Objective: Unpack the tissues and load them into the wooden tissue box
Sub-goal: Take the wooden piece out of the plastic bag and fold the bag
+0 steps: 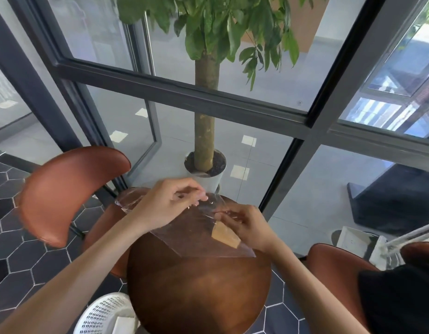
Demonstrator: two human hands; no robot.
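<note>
Round wooden table (199,292) stood before a potted tree (206,131). A clear plastic wrapper (191,235) lay across its far half, a tan label (225,235) on it. Left hand (165,203) and right hand (244,225) each pinched the wrapper's far edge with curled fingers.

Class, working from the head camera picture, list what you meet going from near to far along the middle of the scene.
White basket → round wooden table → clear plastic wrapper pinched by both hands → white plant pot → window frame.
</note>
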